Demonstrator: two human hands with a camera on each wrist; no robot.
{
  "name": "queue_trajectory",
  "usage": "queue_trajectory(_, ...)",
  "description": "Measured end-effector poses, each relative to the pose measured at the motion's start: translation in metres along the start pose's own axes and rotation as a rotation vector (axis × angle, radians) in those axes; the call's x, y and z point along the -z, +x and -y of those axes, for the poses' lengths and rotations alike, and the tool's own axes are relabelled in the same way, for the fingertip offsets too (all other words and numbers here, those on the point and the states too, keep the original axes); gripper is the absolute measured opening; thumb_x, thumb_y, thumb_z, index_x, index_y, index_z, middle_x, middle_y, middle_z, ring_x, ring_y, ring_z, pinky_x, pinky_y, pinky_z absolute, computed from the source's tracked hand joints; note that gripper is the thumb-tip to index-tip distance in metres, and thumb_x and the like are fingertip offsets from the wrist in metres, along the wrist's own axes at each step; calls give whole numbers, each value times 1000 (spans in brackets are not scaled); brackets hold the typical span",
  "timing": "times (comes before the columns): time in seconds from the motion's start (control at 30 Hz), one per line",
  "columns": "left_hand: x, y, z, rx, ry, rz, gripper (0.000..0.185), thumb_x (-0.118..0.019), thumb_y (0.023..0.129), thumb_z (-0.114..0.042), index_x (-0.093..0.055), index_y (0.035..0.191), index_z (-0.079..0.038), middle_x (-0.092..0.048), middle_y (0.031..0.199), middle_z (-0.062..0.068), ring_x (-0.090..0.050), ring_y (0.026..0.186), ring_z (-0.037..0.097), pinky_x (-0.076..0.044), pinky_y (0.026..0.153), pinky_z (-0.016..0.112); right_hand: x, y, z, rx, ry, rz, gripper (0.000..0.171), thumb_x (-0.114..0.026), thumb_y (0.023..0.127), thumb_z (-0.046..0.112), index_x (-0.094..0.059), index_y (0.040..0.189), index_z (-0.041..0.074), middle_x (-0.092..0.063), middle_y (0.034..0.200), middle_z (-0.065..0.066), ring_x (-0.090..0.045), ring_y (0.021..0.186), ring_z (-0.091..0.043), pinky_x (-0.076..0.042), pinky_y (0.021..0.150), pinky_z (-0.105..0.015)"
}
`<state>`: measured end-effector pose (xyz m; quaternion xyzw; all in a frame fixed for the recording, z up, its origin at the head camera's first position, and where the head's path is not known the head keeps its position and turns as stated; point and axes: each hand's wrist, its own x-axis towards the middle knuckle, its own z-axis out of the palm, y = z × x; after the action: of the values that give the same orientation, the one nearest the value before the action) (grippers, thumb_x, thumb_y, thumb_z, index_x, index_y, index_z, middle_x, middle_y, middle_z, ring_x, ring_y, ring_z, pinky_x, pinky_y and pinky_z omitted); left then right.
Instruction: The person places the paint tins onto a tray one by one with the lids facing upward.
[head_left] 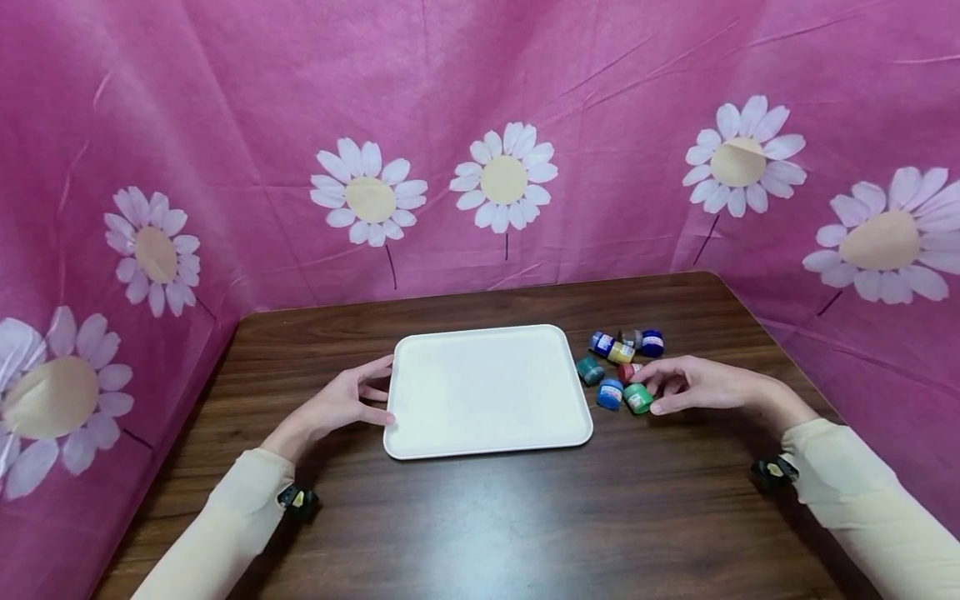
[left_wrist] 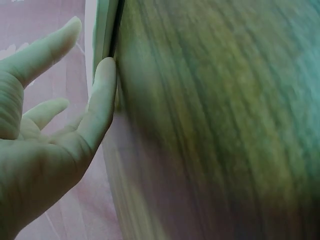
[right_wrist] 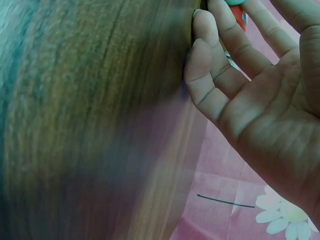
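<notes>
head view: relaxed left hand (head_left: 341,406) touches tray (head_left: 487,442); right hand (head_left: 693,385) pinches green jar (head_left: 638,398), label unreadable.

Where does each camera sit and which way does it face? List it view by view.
Head: above the table, looking down at the white tray, paint pots, both forearms.
Left wrist: beside the left hand, little finger against the tray edge.
Right wrist: beside the right hand, fingers at a red pot.
Shared: the wood tabletop, pink daisy cloth.
</notes>
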<state>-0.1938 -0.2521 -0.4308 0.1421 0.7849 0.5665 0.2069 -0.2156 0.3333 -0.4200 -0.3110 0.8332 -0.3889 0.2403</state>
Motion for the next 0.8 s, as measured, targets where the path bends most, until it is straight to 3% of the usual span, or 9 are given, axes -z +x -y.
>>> queue_trajectory(0.37,-5,1,1,68,-9,-35,105,-87,76,3,-26,161,-6,-41,147,28,-62,108,34,-61,80,37,-3,4,-1,-28,7,16,31,-72,96,17,-63,126,9,-64,110,-11,-63,95,-18,-56,78,-28)
queue_trajectory(0.53,-8,2,4,102,-19,-78,104,-86,75,7,-27,160,-4,-39,147,28,-62,102,30,-61,77,35,-4,5,-5,-28,-14,21,23,-72,96,19,-64,117,13,-65,109,-6,-62,97,-16,-55,81,-28)
queue_trajectory(0.8,-12,3,4,128,-102,-81,103,-82,75,14,-25,160,-2,-32,147,28,-58,101,28,-63,76,41,-3,4,-5,-14,6,17,23,-72,96,16,-64,117,11,-64,109,-8,-61,97,-16,-55,79,-28)
